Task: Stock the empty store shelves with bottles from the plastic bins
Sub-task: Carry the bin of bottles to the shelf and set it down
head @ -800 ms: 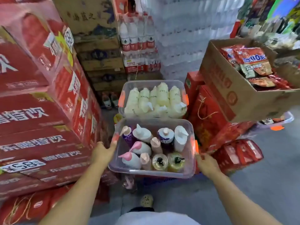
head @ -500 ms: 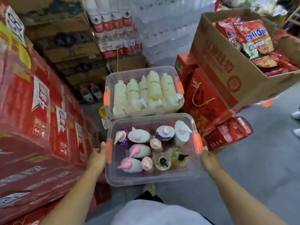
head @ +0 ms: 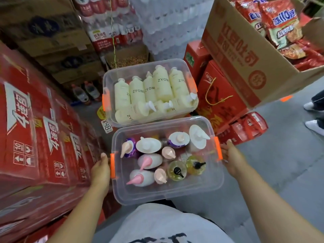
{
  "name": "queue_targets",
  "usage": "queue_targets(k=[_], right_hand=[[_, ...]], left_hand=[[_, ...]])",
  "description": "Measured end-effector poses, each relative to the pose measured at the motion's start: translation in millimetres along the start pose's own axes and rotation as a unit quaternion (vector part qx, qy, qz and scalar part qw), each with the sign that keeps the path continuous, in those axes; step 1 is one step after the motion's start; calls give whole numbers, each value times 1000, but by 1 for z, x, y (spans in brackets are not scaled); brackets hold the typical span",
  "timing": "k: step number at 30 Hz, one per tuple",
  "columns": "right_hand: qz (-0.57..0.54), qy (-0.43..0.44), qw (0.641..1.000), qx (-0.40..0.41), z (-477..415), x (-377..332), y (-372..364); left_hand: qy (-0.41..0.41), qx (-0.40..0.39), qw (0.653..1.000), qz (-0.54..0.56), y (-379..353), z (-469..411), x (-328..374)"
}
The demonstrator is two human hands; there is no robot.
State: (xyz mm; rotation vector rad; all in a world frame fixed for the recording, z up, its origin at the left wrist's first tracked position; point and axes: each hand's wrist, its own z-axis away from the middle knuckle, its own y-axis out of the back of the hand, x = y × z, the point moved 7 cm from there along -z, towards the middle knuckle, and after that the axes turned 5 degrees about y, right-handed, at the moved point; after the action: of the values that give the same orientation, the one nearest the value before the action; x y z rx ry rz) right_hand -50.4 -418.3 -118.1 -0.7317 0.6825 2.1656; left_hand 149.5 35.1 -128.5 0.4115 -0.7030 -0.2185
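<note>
Cartons (head: 35, 137), red and stacked, fill 9 o'clock; left hand (head: 100, 170) lies against the near bin (head: 175, 195) beside its orange latch (head: 112, 165), thumb straight, fingers hidden, so its grip cannot be told; that bin, at 6 o'clock, holds upright pump bottles (head: 149, 145); far bin (head: 112, 74), at 12 o'clock, holds cream bottles (head: 162, 85) lying down; right hand (head: 231, 160) presses flat, fingers straight, on the near bin's right side; cardboard box (head: 236, 55) at 2 o'clock.

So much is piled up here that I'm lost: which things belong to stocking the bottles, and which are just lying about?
Belongs to the job: near clear bin, its mixed pump bottles, far clear bin, its cream bottles, left hand and right hand at the near bin's sides.
Just lying about: red cartons, cardboard box, snack packets, bottled water packs.
</note>
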Motion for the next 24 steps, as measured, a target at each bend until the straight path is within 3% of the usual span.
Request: queue_targets(k=[12,24], right_hand=[[173,138,970,96,21,-22,-13],[110,56,987,100,66,50,19]], left_hand=[[36,-66,996,-42,-10,-14,9],[12,-49,996,-67,0,22,-7]])
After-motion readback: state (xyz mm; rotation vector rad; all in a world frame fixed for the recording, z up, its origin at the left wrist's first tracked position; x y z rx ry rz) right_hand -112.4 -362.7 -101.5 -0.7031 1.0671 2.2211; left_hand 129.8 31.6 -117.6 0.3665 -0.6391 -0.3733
